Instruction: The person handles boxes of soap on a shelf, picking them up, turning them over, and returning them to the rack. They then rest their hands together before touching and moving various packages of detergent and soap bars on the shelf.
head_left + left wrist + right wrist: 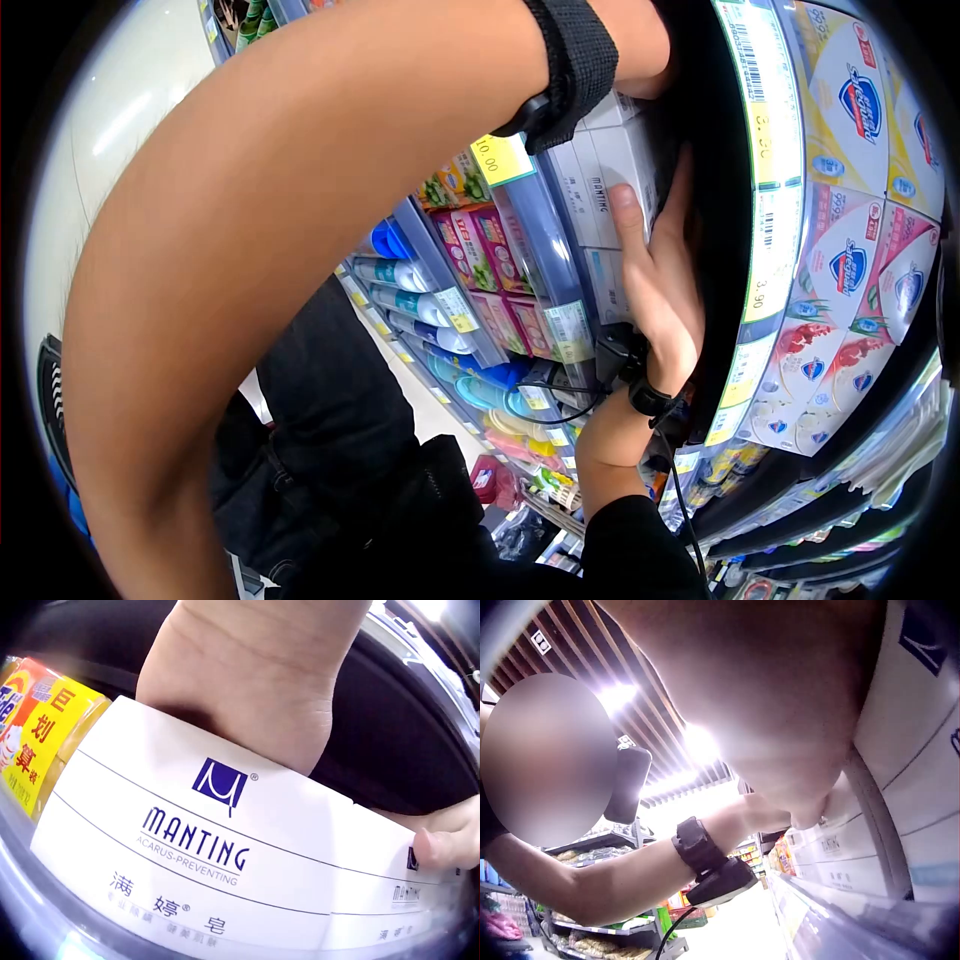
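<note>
Lining a shelf, one yellow pack (49,731) sat left of at least two white, blue-lettered MANTING boxes (187,817). The left hand (244,690) dipped behind them; I cannot tell its hidden fingers' state. Farther right, the right hand (662,285) touched them, thumb apart from straight fingers.

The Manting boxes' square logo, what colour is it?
The square logo is dark blue and white, clearest in the left wrist view.
</note>
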`<act>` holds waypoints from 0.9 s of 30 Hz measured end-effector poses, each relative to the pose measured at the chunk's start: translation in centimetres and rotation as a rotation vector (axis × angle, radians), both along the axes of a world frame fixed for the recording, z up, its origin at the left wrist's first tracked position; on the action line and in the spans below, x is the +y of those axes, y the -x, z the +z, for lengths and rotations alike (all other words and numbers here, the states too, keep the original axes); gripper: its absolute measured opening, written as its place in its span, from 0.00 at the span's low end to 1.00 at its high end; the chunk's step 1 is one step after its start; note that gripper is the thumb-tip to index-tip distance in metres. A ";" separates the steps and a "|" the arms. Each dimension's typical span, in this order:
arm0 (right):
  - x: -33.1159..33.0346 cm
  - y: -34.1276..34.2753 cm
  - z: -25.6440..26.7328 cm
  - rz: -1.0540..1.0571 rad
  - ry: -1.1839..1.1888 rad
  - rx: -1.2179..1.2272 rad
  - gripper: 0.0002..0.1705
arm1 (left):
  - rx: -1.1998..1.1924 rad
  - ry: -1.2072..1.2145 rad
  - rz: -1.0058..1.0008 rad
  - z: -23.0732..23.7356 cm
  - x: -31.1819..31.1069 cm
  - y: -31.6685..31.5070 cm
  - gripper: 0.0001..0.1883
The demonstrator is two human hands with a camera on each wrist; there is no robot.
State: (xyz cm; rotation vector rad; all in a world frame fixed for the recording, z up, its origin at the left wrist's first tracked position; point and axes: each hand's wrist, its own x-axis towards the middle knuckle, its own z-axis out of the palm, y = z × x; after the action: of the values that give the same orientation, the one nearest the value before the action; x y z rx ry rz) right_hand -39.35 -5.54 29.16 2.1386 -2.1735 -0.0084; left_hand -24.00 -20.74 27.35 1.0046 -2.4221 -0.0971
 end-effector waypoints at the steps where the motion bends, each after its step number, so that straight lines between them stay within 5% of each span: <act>1: 0.1 0.0 0.1 0.005 0.013 0.033 0.54 | -0.065 -0.006 -0.036 0.3 0.0 0.1 0.19; 3: 0.3 -0.3 0.4 0.021 0.038 0.094 0.51 | -0.199 -0.022 -0.105 1.0 0.4 0.2 0.17; 5: 0.1 0.0 1.1 0.049 0.059 -0.005 0.46 | 0.273 -0.121 -0.050 -0.4 3.1 -1.5 0.16; 9: -0.6 1.6 1.4 0.098 0.144 -0.043 0.37 | 0.126 0.134 -0.146 -1.6 2.5 -0.2 0.14; 11: -0.7 1.8 1.9 0.002 0.120 -0.097 0.33 | -0.128 -0.319 0.009 1.4 2.4 0.4 0.20; 14: 0.2 1.4 2.5 -0.083 0.109 -0.115 0.31 | -0.133 -0.263 0.038 1.1 2.3 0.7 0.19; 17: 0.8 2.1 2.4 -0.036 0.106 -0.063 0.30 | 0.160 0.040 -0.096 -1.8 3.8 -0.9 0.17; 19: 1.0 2.5 2.2 -0.047 0.097 -0.101 0.30 | 0.145 0.036 -0.176 -2.2 6.4 -3.9 0.15; 21: 1.4 2.9 1.9 -0.074 0.132 -0.102 0.30 | 0.605 0.453 -0.151 -6.1 7.3 -5.2 0.12; 27: 1.8 3.6 2.3 -0.025 0.026 -0.187 0.26 | 0.988 -0.071 0.139 -10.3 14.8 -11.1 0.09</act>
State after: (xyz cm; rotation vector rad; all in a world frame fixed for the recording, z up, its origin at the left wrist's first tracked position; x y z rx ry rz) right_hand -42.95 -3.74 31.49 2.1783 -2.2842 0.2252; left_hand -12.87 -5.98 17.01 0.8587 -1.4518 -0.5020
